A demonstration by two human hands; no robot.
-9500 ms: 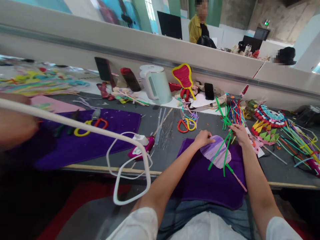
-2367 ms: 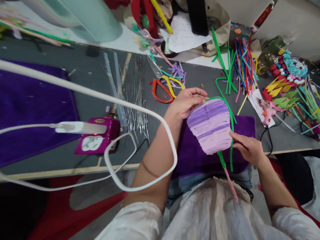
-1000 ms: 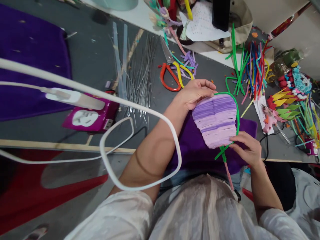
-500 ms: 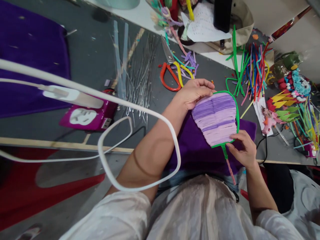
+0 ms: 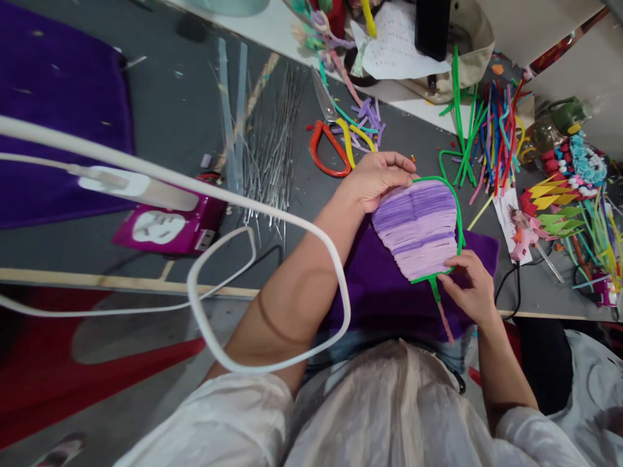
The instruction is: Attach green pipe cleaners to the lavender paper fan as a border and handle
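Between my hands is a fan-shaped pipe-cleaner piece in purple and lilac rows. A green pipe cleaner runs along its top, right side and lower edge. From its bottom hangs a short stem, green above and pinkish below. My left hand grips the upper left edge, thumb across the top and some fingertips hidden behind. Low on the right, my right hand pinches the green edge between thumb and forefinger near the corner. Beneath the piece, a purple cloth covers my lap and the table edge.
Scissors with red and yellow handles lie beyond my left hand, near wire stems. Green pipe cleaners and a multicoloured bundle are at right, beside a glue gun. A white looped tube crosses above my left forearm.
My right hand has shifted slightly up and left along the green edge. The stem's lower end has moved a little up and left; my left hand keeps its hold.
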